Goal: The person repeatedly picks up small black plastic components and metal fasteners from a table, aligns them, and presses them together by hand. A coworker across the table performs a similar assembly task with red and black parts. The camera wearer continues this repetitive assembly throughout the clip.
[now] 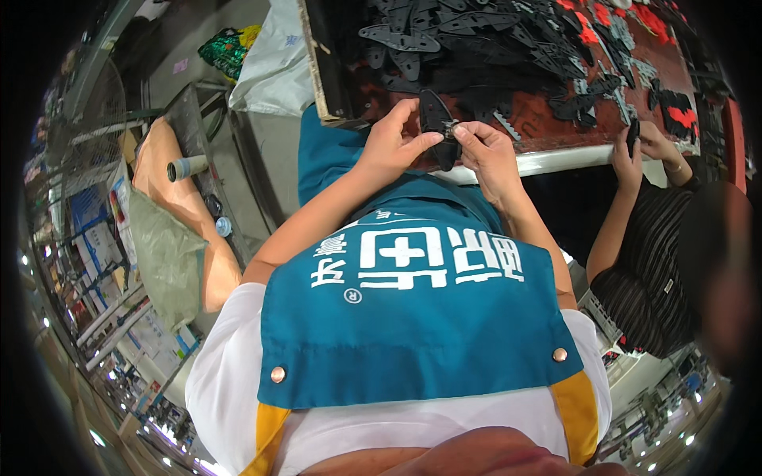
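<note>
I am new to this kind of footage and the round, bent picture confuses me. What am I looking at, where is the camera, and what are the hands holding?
There is no machine here. The single picture comes from a wide fisheye camera worn on a person's head, looking down, so straight edges bend near the rim. The teal apron at the middle is the wearer's own, and their forearms reach up from it to a table with a pale front edge. The left hand and right hand together hold one flat black plastic part, pinching a small metal piece against it. On the table lies a heap of similar black parts, with some red ones farther right. At the right, another person's hands hold a black part too. A fan stands on the left.
</note>
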Motion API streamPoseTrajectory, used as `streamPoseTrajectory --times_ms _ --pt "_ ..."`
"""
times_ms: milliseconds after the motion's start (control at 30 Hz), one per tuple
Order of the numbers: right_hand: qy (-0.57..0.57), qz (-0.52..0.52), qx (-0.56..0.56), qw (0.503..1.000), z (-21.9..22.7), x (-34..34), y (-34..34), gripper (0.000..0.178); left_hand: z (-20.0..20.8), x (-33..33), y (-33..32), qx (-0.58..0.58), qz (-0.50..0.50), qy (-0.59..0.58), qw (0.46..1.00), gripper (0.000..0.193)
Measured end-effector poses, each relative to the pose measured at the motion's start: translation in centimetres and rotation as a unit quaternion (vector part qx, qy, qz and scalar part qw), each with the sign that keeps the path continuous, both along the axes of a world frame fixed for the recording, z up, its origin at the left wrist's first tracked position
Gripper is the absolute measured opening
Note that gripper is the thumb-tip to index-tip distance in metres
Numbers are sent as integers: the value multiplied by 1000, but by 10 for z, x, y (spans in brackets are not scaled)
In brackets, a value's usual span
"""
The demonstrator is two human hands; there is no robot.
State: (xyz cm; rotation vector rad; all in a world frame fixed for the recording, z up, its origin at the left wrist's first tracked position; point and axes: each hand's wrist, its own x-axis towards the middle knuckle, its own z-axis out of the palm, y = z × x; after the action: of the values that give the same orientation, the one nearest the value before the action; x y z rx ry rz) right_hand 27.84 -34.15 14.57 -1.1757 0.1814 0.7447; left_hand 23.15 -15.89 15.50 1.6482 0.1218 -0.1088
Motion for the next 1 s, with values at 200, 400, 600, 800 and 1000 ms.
streamPoseTrajectory --times_ms 200,400,600,800,1000 --pt "34 -256 70 964 -29 68 -84 12 -19 5 -3 -34 -36 18 999 64" --pt "38 -374 69 924 -50 90 -129 23 -12 36 4 360 -50 -161 918 51" --pt "85 -295 189 933 -66 54 -98 20 -11 95 -1 554 93 -214 799 41" --pt "79 -223 183 954 -34 22 -61 27 -42 116 12 627 107 -58 770 46" --pt "52 -233 136 961 -29 22 -65 16 -33 114 33 616 64 -85 780 22"
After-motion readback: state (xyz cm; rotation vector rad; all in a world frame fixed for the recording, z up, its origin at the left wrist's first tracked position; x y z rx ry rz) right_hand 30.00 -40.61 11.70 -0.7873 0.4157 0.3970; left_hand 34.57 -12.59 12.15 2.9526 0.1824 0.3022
